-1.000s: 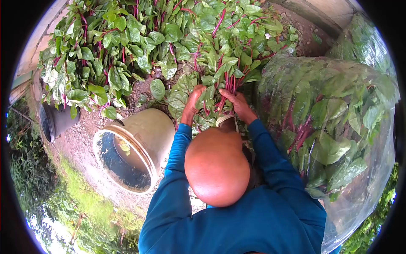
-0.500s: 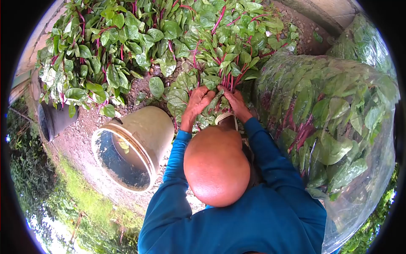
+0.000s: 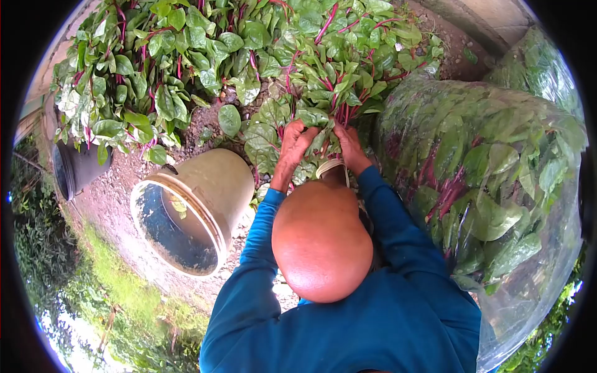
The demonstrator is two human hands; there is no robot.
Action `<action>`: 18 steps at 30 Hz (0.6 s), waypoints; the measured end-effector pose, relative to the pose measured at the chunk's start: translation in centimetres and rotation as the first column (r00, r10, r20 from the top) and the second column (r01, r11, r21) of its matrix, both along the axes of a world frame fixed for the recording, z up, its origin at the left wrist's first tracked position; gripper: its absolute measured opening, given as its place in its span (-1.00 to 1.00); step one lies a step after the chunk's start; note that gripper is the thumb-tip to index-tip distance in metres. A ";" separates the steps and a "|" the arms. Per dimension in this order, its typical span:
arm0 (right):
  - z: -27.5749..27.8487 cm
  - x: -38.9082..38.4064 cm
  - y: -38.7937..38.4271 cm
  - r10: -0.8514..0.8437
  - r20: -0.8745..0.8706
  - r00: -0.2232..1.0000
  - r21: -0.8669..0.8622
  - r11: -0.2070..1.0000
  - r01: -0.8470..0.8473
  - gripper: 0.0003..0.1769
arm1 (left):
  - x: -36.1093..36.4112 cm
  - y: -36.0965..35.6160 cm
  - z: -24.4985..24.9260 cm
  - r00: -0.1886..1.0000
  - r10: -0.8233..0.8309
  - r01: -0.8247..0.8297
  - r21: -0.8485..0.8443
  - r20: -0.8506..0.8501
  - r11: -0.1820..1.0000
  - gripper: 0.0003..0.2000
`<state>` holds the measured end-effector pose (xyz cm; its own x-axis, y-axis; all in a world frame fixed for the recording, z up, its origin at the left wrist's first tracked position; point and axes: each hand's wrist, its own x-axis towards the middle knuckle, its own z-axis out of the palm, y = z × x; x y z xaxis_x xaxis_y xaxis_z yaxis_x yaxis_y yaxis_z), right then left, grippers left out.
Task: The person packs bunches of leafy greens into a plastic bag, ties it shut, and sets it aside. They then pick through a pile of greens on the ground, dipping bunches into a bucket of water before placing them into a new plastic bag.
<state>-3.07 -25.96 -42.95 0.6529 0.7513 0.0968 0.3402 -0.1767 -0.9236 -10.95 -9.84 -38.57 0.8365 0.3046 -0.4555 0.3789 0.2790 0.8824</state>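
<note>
Leafy greens with magenta stems (image 3: 339, 78) lie in a bunch beyond my hands. My left hand (image 3: 295, 146) has its fingers closed around leaves at the near end of the bunch. Opposite it, my right hand (image 3: 350, 146) grips the gathered stems, a short way from the left. A broad leaf partly covers the space between the hands, so the fingertips are partly hidden. Bands of pale material (image 3: 330, 166) show just below the hands, above the top of the head.
A whitish bucket (image 3: 214, 199) lies tipped on its side at left, with a dark container (image 3: 81, 168) farther left. A big heap of greens (image 3: 149, 81) fills the upper left. A large clear plastic bag of leaves (image 3: 491, 180) stands at right, near a concrete edge (image 3: 479, 22).
Both hands have shifted slightly, staying at the bunch. The right hand has moved a little to the right and down. The leaf between the hands has changed position.
</note>
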 end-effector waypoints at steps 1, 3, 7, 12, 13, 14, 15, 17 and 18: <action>0.1 0.0 0.0 0.010 -0.102 0.995 -0.004 1.000 -0.010 -0.50 | -0.1 -0.2 0.5 0.998 0.060 -0.057 -0.116 0.019 0.992 -0.80; 0.2 -0.1 0.0 0.012 -0.299 0.954 -0.013 1.000 -0.017 -0.48 | -0.5 -0.2 0.0 0.997 0.072 -0.073 -0.140 -0.016 0.987 -0.76; -0.1 -0.1 0.4 -0.057 -0.438 0.897 -0.046 0.998 0.041 -0.46 | -1.0 0.1 4.2 0.993 -0.114 0.111 0.115 0.018 0.987 -0.67; -1.2 -0.5 0.1 0.011 -0.550 0.835 0.070 0.997 0.033 -0.48 | -1.6 -0.9 3.2 0.977 -0.210 0.198 0.509 -0.034 0.838 -0.67; -1.6 -0.2 -0.3 0.070 -0.521 0.850 0.081 0.996 -0.032 -0.49 | -1.7 -0.8 2.6 0.977 -0.209 0.197 0.510 -0.035 0.837 -0.67; -2.0 -0.1 -0.5 0.128 -0.493 0.860 0.089 0.991 -0.097 -0.49 | -1.7 -0.8 2.0 0.979 -0.172 0.203 0.415 -0.111 0.887 -0.73; -2.0 -0.3 -0.5 0.128 -0.495 0.859 0.088 0.991 -0.097 -0.49 | -1.9 -0.8 1.4 0.971 -0.143 0.198 0.314 -0.190 0.929 -0.77; -1.9 -0.6 -0.5 -0.055 -0.366 0.929 0.039 0.997 0.074 -0.50 | -2.9 -1.5 0.6 0.989 -0.109 0.139 0.388 -0.098 0.911 -0.78; -1.9 0.0 -0.7 -0.054 -0.367 0.929 0.038 0.997 0.073 -0.50 | -3.6 -2.0 0.3 0.997 -0.083 0.074 0.458 -0.002 0.886 -0.78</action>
<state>-3.10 -26.68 -44.88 0.6961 0.7076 -0.1211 -0.0325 -0.1375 -0.9900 -14.60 -11.81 -38.23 0.8727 0.4087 -0.2672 0.3667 -0.1873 0.9113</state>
